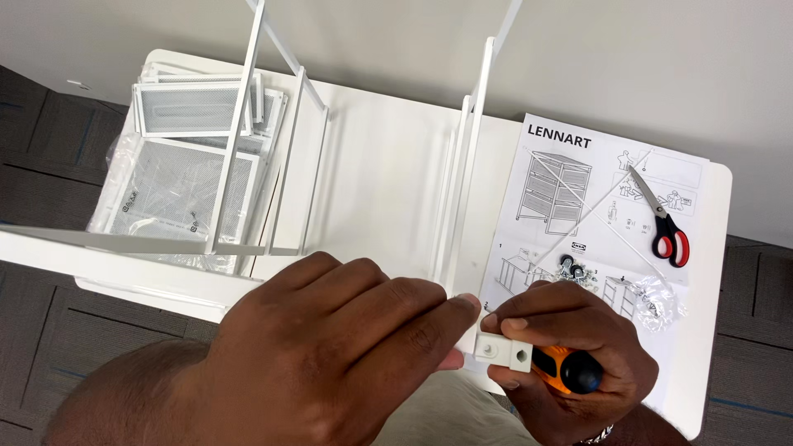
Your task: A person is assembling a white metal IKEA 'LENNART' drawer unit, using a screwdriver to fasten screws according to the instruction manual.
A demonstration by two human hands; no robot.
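My left hand (330, 347) fills the lower middle, its fingers curled and fingertips pressing on the near end of a white metal frame (462, 190) that stands on the table. My right hand (570, 355) is beside it, gripping an orange-and-black screwdriver handle (566, 372). A small white plastic block with holes (504, 351) sits between the two hands, touched by fingers of both. The screwdriver's tip is hidden behind the block and fingers.
A white table (388, 157) carries white mesh drawer panels in clear wrap (186, 157) at the left. An instruction sheet (595, 206) lies at the right with red-handled scissors (661, 219) and a clear bag of small hardware (611, 285). Grey carpet surrounds the table.
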